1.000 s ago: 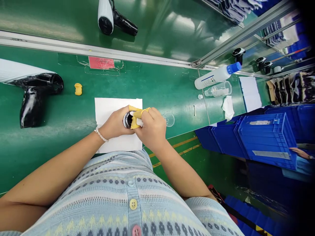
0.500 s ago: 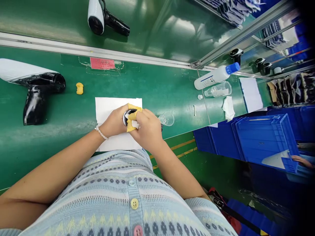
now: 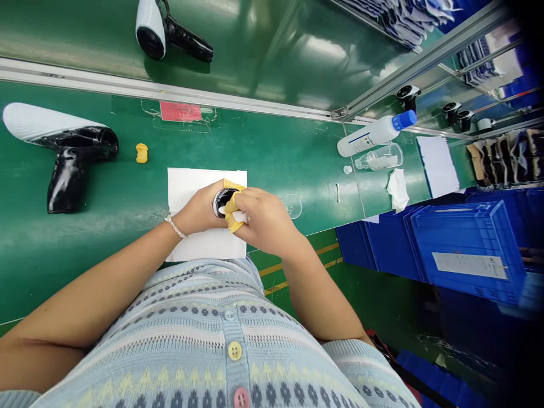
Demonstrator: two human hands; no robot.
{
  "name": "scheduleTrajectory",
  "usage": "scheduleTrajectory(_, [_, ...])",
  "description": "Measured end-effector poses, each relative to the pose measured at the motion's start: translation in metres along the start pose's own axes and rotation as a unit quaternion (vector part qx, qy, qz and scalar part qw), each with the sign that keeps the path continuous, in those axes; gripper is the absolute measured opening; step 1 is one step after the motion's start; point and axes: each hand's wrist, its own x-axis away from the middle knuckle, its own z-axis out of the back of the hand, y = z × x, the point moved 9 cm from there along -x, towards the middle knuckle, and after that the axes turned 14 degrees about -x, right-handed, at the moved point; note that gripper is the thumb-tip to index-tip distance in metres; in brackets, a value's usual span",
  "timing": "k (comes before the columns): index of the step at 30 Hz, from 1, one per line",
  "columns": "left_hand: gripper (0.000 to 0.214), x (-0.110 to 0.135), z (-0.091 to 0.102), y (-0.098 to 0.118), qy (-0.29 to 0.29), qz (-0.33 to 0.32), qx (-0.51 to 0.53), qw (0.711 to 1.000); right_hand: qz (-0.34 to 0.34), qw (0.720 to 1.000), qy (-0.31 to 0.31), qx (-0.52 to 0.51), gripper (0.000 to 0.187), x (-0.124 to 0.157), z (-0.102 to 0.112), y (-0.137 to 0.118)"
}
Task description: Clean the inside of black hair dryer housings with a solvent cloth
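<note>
"Holding what, the left hand [image 3: 198,212]?"
"A round glossy black part [image 3: 221,202], cupped against the fingers, its face turned toward the right hand [image 3: 266,218], whose yellow finger cots [image 3: 232,212] press a white wipe [image 3: 240,216] onto it"

Two hands [image 3: 266,220], two hair dryers [image 3: 72,144], one blue-capped bottle [image 3: 369,139]

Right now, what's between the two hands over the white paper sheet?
A round, glossy black part, held by the left hand and right hand; yellow finger covers and a white wipe hide the rest.
</note>
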Motion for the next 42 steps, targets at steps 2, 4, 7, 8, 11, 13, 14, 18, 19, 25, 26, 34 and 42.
scheduleTrajectory(2, [0.048,0.001,0.001,0.001,0.007,-0.001,0.002,1.0,-0.006,0.999,0.041,0.022,0.006,0.0,0.0,0.001])
scheduleTrajectory(4, [0.045,0.001,0.002,0.003,0.013,-0.001,-0.001,1.0,-0.015,0.992,0.109,0.065,0.007,0.0,0.002,0.002])
scheduleTrajectory(7, [0.046,0.001,0.003,0.005,0.019,-0.003,-0.009,1.0,-0.041,0.972,0.199,0.121,0.008,0.004,0.006,0.005])
scheduleTrajectory(8, [0.047,0.001,0.003,0.005,0.019,-0.004,-0.009,1.0,-0.049,0.967,0.212,0.13,0.008,0.005,0.007,0.006])
scheduleTrajectory(11, [0.047,0.001,0.002,0.003,0.007,0.004,-0.006,1.0,-0.041,0.977,0.18,0.105,0.007,0.005,0.006,0.004])
scheduleTrajectory(13, [0.047,0.001,0.001,0.002,0.002,0.006,-0.008,1.0,-0.015,0.991,0.119,0.064,0.005,0.002,0.0,0.001])
scheduleTrajectory(14, [0.048,0.001,0.0,0.002,0.0,0.005,-0.01,1.0,-0.004,0.995,0.092,0.046,0.005,0.002,-0.003,0.0])
scheduleTrajectory(18, [0.048,0.001,0.001,0.0,0.007,0.012,-0.027,1.0,-0.029,0.99,0.12,0.07,0.005,0.0,0.001,0.007])
scheduleTrajectory(19, [0.048,0.001,0.002,0.0,0.01,0.015,-0.029,0.999,-0.043,0.984,0.145,0.09,0.006,0.0,0.004,0.008])
scheduleTrajectory(25, [0.047,0.001,0.002,0.005,0.014,-0.023,-0.003,1.0,-0.004,0.997,0.063,0.049,0.005,0.005,0.0,-0.005])
scheduleTrajectory(26, [0.048,0.001,0.002,0.005,0.016,-0.027,-0.003,1.0,-0.001,0.999,0.042,0.032,0.005,0.007,-0.001,-0.005])
scheduleTrajectory(34, [0.044,0.002,0.005,0.004,0.025,-0.006,-0.032,0.999,-0.049,0.966,0.225,0.118,0.008,0.008,0.016,0.018])
scheduleTrajectory(42, [0.048,0.004,0.009,0.012,0.044,-0.056,-0.037,0.997,-0.108,0.944,0.311,0.017,0.007,0.064,0.053,0.046])
